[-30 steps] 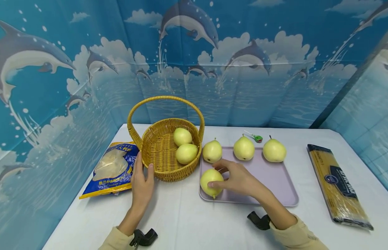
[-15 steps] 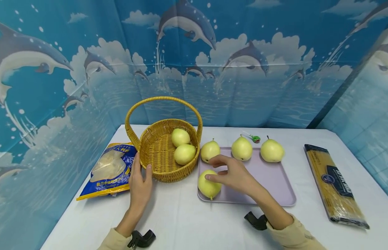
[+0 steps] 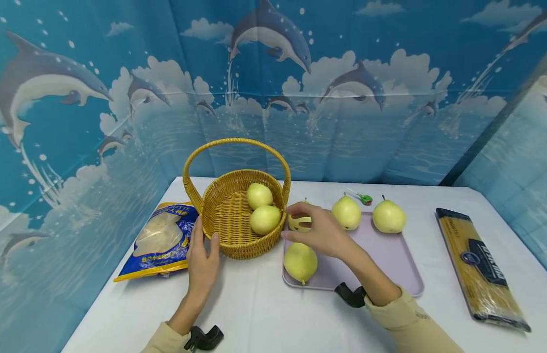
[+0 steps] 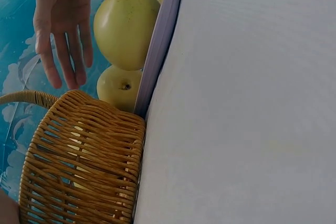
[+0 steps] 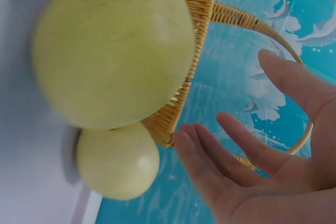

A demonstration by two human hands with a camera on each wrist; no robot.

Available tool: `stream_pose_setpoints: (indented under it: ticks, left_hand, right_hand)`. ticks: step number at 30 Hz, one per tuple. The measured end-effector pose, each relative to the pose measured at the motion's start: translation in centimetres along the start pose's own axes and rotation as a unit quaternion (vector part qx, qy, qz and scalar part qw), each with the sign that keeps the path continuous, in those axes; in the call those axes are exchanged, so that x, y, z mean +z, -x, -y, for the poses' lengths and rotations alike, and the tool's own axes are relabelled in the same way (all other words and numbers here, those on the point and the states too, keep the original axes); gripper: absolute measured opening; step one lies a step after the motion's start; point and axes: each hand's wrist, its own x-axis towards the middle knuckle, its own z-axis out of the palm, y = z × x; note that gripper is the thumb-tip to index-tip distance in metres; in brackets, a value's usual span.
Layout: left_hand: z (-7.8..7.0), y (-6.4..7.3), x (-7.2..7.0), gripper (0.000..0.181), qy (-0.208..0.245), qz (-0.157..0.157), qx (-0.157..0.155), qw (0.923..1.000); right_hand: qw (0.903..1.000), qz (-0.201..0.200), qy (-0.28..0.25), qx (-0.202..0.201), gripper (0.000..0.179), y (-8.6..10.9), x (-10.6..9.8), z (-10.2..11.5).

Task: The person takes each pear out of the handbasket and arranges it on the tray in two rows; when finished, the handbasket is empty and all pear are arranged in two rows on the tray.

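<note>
A wicker basket (image 3: 244,251) with a tall handle stands left of centre, holding two pale green pears, one pear (image 3: 259,195) behind another pear (image 3: 265,219). My left hand (image 3: 204,268) rests against its left side with straight fingers. Over the left part of a lilac tray (image 3: 377,257), my right hand (image 3: 323,232) hovers with loosely bent fingers and nothing in them. Below it lies the front pear (image 3: 300,264). The hand partly covers a back pear (image 3: 295,224). In the right wrist view, the hand (image 5: 262,166) is apart from the large near pear (image 5: 113,51).
Two more pears sit at the tray's back edge, a middle pear (image 3: 346,213) and a right pear (image 3: 389,216). Behind them lies a green-wrapped lollipop (image 3: 365,199). A blue pasta bag (image 3: 161,240) lies left of the basket, a spaghetti packet (image 3: 481,269) far right.
My right hand has let go of the front pear and moved up and away from it, towards the basket's right rim. The pear stays on the tray. My left hand remains at the basket.
</note>
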Motion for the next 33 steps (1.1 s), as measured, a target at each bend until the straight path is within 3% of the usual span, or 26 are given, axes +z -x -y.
stream_pose_setpoints:
  ticks: [7,11,18,24,33]
  left_hand:
    - [-0.1,0.0,0.3,0.064,0.004,0.0,0.002,1.0]
    - [-0.1,0.0,0.4,0.063,0.005,-0.002,0.006,1.0]
    - [0.0,-0.1,0.4,0.063,0.002,-0.009,0.017,0.9998]
    - [0.0,-0.1,0.2,0.064,0.001,-0.008,0.011,0.9999]
    - [0.0,0.0,0.1,0.064,0.001,-0.009,0.009,0.9999]
  right_hand:
    - [0.9991,0.029,-0.03,-0.009,0.062,-2.2,0.3,0.4]
    - [0.9991,0.034,-0.022,-0.014,0.062,-3.2,0.3,0.3]
    - [0.9973,0.067,-0.025,0.018,0.061,-5.0,-0.1,0.5]
    - [0.9947,0.101,0.013,0.016,0.061,-6.6,0.2,0.9]
    - [0.9827,0.148,0.105,0.036,0.059,-8.2,1.1,1.9]
